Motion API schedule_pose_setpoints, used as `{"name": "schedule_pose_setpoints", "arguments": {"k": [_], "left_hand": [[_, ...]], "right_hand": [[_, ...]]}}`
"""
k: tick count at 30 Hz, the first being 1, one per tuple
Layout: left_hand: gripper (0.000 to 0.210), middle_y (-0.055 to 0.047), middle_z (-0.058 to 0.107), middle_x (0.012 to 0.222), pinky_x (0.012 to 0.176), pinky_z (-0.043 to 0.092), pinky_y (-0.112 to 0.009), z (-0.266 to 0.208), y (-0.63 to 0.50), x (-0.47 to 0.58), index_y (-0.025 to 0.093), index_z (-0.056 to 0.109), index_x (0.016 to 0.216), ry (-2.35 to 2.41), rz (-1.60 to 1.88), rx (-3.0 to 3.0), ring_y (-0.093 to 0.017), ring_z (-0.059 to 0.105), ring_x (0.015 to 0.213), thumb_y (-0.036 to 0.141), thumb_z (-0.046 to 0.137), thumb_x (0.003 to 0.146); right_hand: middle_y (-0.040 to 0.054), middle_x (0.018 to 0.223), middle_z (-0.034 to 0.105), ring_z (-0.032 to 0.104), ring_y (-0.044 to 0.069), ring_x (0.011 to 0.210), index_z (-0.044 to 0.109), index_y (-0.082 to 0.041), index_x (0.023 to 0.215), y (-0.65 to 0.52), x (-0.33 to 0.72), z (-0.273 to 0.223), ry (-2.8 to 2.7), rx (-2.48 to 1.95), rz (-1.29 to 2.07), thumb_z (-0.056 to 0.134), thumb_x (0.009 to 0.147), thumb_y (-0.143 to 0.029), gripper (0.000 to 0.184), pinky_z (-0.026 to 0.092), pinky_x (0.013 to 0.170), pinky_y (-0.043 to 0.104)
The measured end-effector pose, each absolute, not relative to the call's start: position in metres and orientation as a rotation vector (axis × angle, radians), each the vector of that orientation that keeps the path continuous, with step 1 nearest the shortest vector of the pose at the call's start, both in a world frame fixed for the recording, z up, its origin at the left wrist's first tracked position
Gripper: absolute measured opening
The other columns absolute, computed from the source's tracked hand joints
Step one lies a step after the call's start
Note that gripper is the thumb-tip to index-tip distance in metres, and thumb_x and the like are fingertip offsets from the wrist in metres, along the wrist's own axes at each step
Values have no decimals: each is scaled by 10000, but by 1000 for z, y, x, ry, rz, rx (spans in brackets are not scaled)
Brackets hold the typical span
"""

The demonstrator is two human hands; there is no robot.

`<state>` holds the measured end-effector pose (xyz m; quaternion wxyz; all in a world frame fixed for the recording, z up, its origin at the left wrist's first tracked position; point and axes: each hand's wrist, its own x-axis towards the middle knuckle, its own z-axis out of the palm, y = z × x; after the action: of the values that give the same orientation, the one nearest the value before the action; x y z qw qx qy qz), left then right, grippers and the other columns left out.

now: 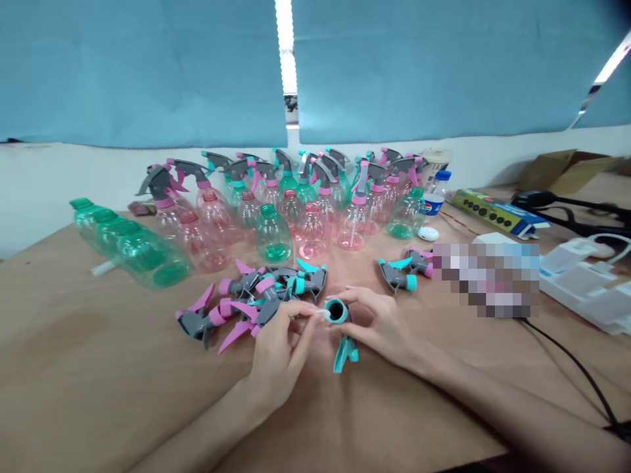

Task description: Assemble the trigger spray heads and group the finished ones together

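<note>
Spray head (346,345), right hand (382,322) clasping, left hand (280,341) pinching white piece (323,314)

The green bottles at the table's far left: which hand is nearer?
Left. The left hand is right of the green bottles, closer to the person; the right hand is farther right, holding a spray head.

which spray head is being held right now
The teal-collared spray head in the right hand, its round opening facing the camera; the other loose spray heads lie on the table, and the rest sit on bottles.
</note>
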<state>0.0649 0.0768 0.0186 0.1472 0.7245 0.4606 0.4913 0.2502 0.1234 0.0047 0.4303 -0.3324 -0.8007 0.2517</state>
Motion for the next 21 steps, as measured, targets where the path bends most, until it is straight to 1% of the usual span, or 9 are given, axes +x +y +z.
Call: {"name": "schedule_pose_setpoints", "arguments": {"k": [2, 4, 7, 9, 12, 15, 18, 21], "left_hand": [[50, -2, 652, 828, 529, 514, -192, 19, 76, 66, 193, 560, 933, 1324, 1423, 2116, -105, 620, 631, 194, 572, 884], [86, 0, 659, 816, 521, 503, -191, 21, 77, 66, 194, 595, 963, 1284, 1419, 2213, -99, 601, 612, 182, 588, 878], [115, -7, 655, 788, 594, 503, -228, 25, 81, 65, 191, 638, 956, 1169, 1427, 2387, -120, 584, 682, 129, 583, 876], [125, -12, 655, 781, 637, 499, -251, 25, 84, 63, 188, 648, 932, 1109, 1449, 2442, -136, 575, 734, 100, 586, 868], [153, -21, 669, 832, 680, 494, -274, 24, 88, 60, 194, 655, 932, 1073, 1458, 2458, -149, 566, 790, 77, 579, 869], [147, -28, 675, 863, 696, 490, -287, 23, 89, 58, 196, 659, 937, 1076, 1436, 2455, -157, 559, 819, 94, 568, 883], [135, -32, 679, 864, 701, 488, -297, 24, 86, 59, 195, 661, 938, 1081, 1430, 2456, -165, 556, 828, 122, 556, 897], [133, -33, 678, 862, 713, 482, -307, 26, 84, 61, 200, 670, 935, 1085, 1434, 2463, -170, 558, 830, 136, 560, 896]], "right_hand": [[17, 991, 701, 632, 197, 998, 627, -221, 1004, 120, 248, 5, -2025, -801, 626, 717, 747, -202, 273, 486, 919, 343], [5, 957, 705, 638, 189, 974, 624, -226, 1003, 119, 247, 5, -2041, -784, 632, 713, 750, -198, 270, 452, 974, 365], [-6, 925, 708, 646, 182, 941, 618, -229, 1014, 121, 247, 5, -2037, -764, 625, 707, 756, -209, 274, 420, 1013, 390], [-11, 915, 709, 656, 174, 899, 620, -229, 999, 121, 248, 5, -2047, -739, 620, 697, 769, -239, 243, 412, 1020, 399], [-16, 895, 707, 667, 152, 809, 624, -221, 964, 118, 246, 6, -2070, -713, 636, 691, 782, -297, 209, 402, 1031, 399], [-21, 856, 703, 665, 143, 758, 625, -214, 938, 115, 244, 6, -2077, -731, 653, 699, 776, -327, 211, 404, 1030, 399], [-19, 856, 706, 668, 149, 772, 625, -217, 925, 113, 243, 6, -2067, -725, 651, 696, 777, -329, 199, 415, 1019, 402], [-11, 872, 709, 669, 168, 852, 624, -221, 921, 112, 244, 7, -2044, -710, 629, 686, 783, -313, 178, 442, 984, 380]]}}
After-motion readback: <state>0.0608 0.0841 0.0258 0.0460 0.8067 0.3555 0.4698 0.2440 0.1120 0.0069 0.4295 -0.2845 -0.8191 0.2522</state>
